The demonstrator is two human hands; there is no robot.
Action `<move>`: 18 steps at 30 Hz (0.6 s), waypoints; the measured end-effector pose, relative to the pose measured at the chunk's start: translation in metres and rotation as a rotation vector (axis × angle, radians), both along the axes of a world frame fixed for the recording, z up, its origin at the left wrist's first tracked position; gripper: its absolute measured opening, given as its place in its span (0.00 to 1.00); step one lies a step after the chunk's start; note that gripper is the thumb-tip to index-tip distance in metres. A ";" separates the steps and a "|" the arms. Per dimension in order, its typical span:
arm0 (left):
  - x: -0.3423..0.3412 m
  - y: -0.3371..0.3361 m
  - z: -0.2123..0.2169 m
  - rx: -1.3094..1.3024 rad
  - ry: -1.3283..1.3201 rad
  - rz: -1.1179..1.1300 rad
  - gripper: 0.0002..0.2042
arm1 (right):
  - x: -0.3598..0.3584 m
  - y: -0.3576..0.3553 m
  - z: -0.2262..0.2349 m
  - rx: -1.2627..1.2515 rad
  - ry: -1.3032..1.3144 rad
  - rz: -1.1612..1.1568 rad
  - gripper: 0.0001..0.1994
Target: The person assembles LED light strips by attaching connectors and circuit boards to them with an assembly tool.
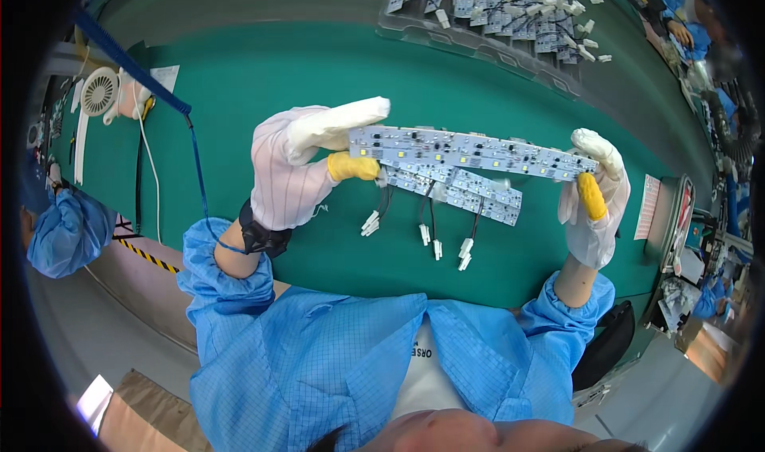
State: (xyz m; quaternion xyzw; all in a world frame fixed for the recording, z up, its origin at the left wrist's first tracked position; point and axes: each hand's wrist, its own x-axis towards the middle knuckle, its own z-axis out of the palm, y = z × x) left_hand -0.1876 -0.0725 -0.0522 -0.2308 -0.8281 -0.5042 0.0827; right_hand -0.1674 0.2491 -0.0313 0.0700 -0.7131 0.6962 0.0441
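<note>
A long white LED circuit board [470, 151], dotted with yellow LEDs and small black parts, is held up lengthwise between my hands. My left hand [307, 153], in a white striped glove with a yellow thumb cover, grips its left end. At the right end, my gloved right hand [596, 193] pinches the board between yellow-tipped thumb and fingers. Below and partly behind it are more LED boards [498, 203], overlapping at a slant. From them hang dark wires with white connectors [425, 234]. Whether my left hand also holds these lower boards, I cannot tell.
A clear plastic tray [478, 53] of wired LED boards stands at the far side of the green work mat [263, 69]. A blue coiled cord [195, 161] runs to my left wrist. A small white fan [100, 92] is at the left. Other people work on both sides.
</note>
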 end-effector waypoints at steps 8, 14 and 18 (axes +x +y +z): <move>-0.002 0.000 -0.005 0.135 -0.159 0.032 0.27 | 0.003 0.004 -0.003 -0.079 -0.048 0.069 0.23; -0.004 -0.003 -0.012 0.037 0.066 0.096 0.22 | 0.007 0.000 0.000 -0.025 0.017 0.011 0.22; -0.003 -0.005 -0.015 0.091 0.026 0.055 0.31 | 0.006 -0.002 0.001 0.035 0.056 0.025 0.21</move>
